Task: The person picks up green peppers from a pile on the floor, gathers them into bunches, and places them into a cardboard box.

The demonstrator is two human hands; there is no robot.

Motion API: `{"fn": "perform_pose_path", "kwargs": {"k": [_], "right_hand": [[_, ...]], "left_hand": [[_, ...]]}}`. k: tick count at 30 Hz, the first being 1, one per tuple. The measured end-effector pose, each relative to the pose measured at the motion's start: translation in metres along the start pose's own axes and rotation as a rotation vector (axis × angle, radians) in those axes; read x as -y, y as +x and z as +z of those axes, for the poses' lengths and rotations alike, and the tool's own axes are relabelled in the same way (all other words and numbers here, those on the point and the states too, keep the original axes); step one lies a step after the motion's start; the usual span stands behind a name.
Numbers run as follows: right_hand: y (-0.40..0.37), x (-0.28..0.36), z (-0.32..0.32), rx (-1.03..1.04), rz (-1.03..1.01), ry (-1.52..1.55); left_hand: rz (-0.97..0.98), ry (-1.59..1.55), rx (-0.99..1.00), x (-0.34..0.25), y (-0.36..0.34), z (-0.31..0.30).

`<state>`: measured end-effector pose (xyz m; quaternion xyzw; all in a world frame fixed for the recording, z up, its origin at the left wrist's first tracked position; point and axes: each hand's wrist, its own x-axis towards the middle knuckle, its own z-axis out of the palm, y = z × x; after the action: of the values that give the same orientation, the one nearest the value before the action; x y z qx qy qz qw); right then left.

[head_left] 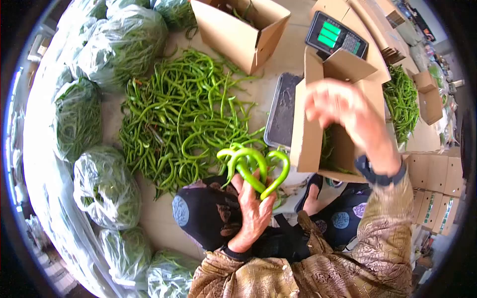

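Green, smooth, curvy peppers (252, 180) fill the curled grip of your left hand (255, 211). Your right hand (342, 105) is blurry above the cardboard box (306, 144); I can't tell its grip.

Brown patterned jacket (348, 268), black right wristband (380, 171); dark trousers (208, 216), round blue tree prints (180, 211).

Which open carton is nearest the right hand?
The carton just below the green-lit display; the right hand hovers over it. The top-centre carton and far-right carton sit farther off.

Tan floor (155, 221): green peppers (181, 111), bags (105, 187), carton (228, 39).
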<state>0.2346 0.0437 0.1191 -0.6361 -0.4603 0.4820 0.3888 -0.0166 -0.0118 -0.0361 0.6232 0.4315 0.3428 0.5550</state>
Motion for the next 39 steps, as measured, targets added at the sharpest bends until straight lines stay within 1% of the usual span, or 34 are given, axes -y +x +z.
{"fn": "perform_pose_path", "kwargs": {"k": [1, 2, 3, 5, 7, 8, 9, 10, 12, 13, 14, 15, 16, 17, 18, 19, 20, 21, 22, 23, 24, 25, 26, 27, 29, 31, 33, 34, 35, 36, 39], "right_hand": [[-0.024, -0.014, 0.009, 0.091, 0.071, 0.199], [-0.043, -0.024, 0.027, 0.093, 0.142, 0.241], [-0.059, -0.033, 0.041, 0.112, 0.269, 0.300], [-0.072, -0.044, 0.069, 0.078, 0.352, 0.476], [-0.082, -0.056, 0.092, -0.074, 0.317, 0.521], [-0.085, -0.067, 0.107, -0.140, 0.239, 0.542], [-0.086, -0.081, 0.120, -0.197, 0.161, 0.564], [-0.083, -0.089, 0.130, -0.285, 0.075, 0.406], [-0.082, -0.085, 0.136, -0.327, 0.085, 0.517], [-0.080, -0.080, 0.135, -0.350, 0.089, 0.568], [-0.080, -0.080, 0.129, -0.380, 0.088, 0.470], [-0.078, -0.087, 0.124, -0.423, 0.035, 0.294], [-0.080, -0.090, 0.118, -0.426, 0.045, 0.330], [-0.082, -0.093, 0.113, -0.431, 0.056, 0.363], [-0.084, -0.094, 0.111, -0.437, -0.012, 0.398], [-0.086, -0.089, 0.107, -0.440, 0.044, 0.539], [-0.087, -0.090, 0.101, -0.445, 0.035, 0.519], [-0.088, -0.092, 0.096, -0.449, 0.026, 0.500], [-0.090, -0.086, 0.092, -0.430, 0.041, 0.643], [-0.091, -0.090, 0.089, -0.390, 0.009, 0.693], [-0.093, -0.086, 0.087, -0.383, -0.001, 0.768], [-0.096, -0.079, 0.083, -0.376, -0.010, 0.842], [-0.098, -0.072, 0.078, -0.387, -0.042, 0.831], [-0.098, -0.070, 0.070, -0.336, -0.093, 0.894], [-0.100, -0.075, 0.056, -0.363, -0.082, 0.928], [-0.103, -0.072, 0.044, -0.322, -0.085, 0.902], [-0.106, -0.066, 0.037, -0.327, -0.079, 0.863], [-0.107, -0.069, 0.032, -0.304, -0.106, 0.855], [-0.109, -0.067, 0.029, -0.324, -0.098, 0.844], [-0.111, -0.066, 0.026, -0.329, -0.108, 0.838], [-0.114, -0.066, 0.015, -0.334, -0.120, 0.830]], "left_hand": [[0.019, 0.024, 0.011, -0.004, 0.001, 0.000], [0.039, 0.048, 0.022, -0.008, 0.002, 0.001], [0.086, 0.097, 0.010, -0.011, 0.002, 0.003], [0.167, 0.191, -0.010, -0.016, 0.002, 0.010], [0.214, 0.356, 0.000, -0.025, -0.002, 0.015], [0.235, 0.446, -0.001, -0.028, -0.004, 0.016], [0.229, 0.425, 0.021, -0.019, -0.008, 0.021], [0.242, 0.486, 0.048, -0.023, -0.007, 0.017], [0.275, 0.560, 0.091, -0.027, -0.002, 0.016], [0.255, 0.564, 0.175, -0.026, -0.003, 0.014], [0.314, 0.477, 0.167, -0.028, -0.001, 0.016], [0.373, 0.390, 0.160, -0.029, 0.000, 0.018], [0.289, 0.373, 0.153, -0.026, -0.004, 0.018], [0.279, 0.323, 0.158, -0.027, -0.004, 0.018], [0.269, 0.269, 0.164, -0.030, -0.004, 0.018], [0.255, 0.216, 0.170, -0.033, -0.003, 0.018], [0.282, 0.135, 0.151, -0.035, -0.001, 0.017], [0.233, -0.020, 0.166, -0.034, -0.002, 0.016], [0.096, -0.135, 0.137, -0.033, -0.005, 0.014], [-0.040, -0.250, 0.109, -0.034, -0.006, 0.013], [-0.024, -0.398, 0.049, -0.031, -0.002, 0.014], [-0.121, -0.525, 0.038, -0.030, -0.001, 0.009], [-0.123, -0.602, 0.036, -0.031, -0.002, 0.007], [-0.122, -0.676, 0.032, -0.036, -0.001, 0.003], [-0.096, -0.688, 0.081, -0.044, 0.000, -0.002], [-0.094, -0.727, 0.121, -0.051, 0.000, -0.003], [-0.164, -0.671, 0.131, -0.059, 0.000, -0.005], [-0.166, -0.746, 0.161, -0.055, 0.001, -0.007], [-0.170, -0.818, 0.188, -0.050, 0.001, -0.007], [-0.229, -0.901, 0.161, -0.047, -0.001, -0.006], [-0.210, -0.915, 0.233, -0.041, -0.001, -0.007]]}}
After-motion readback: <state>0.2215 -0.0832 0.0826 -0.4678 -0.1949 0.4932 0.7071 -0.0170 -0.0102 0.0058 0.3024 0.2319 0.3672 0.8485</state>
